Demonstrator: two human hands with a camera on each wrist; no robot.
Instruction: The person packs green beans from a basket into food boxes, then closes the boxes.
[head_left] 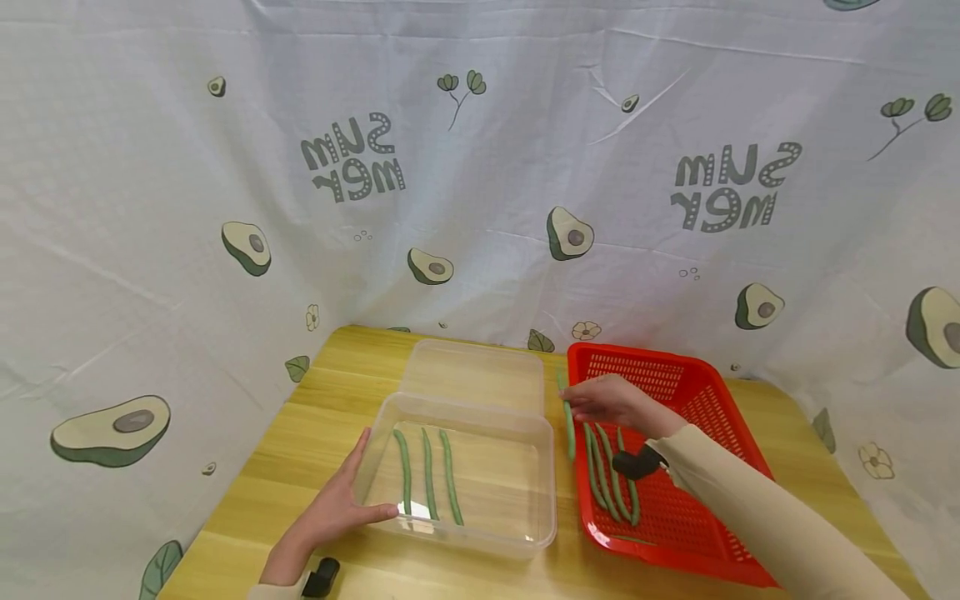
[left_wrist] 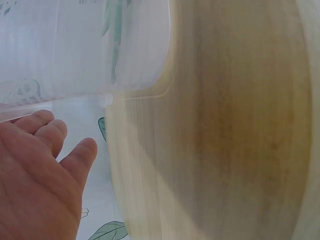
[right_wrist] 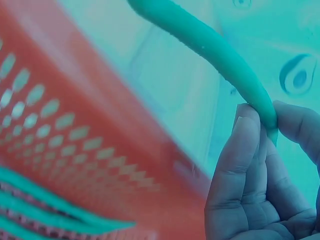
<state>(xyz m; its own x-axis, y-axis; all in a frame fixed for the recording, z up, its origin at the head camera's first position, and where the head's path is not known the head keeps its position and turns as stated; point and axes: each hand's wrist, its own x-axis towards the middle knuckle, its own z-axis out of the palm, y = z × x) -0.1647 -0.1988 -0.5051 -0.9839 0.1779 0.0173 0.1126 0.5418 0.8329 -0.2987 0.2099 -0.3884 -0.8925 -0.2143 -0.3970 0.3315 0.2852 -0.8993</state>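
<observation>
At the clear box's (head_left: 495, 540) eight o'clock, the left hand (head_left: 339, 502) touches it, fingers spread. Three beans (head_left: 428, 475) lie inside. At two o'clock, a green bean (head_left: 569, 429) is pinched by the right hand (head_left: 609, 400), near the red basket's (head_left: 722, 421) ten o'clock rim; only the right wrist view plainly shows fingertips closed near its end.

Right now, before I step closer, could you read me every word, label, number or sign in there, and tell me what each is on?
"Summer", mirror-written over two lines as "Sum" and "mer": left print on the white cloth.
"Summer", mirrored the same way: right print on that cloth.
Too blurred to read: faint marks behind the clear box, left wrist view.
No readable text on the basket or beans.
</observation>
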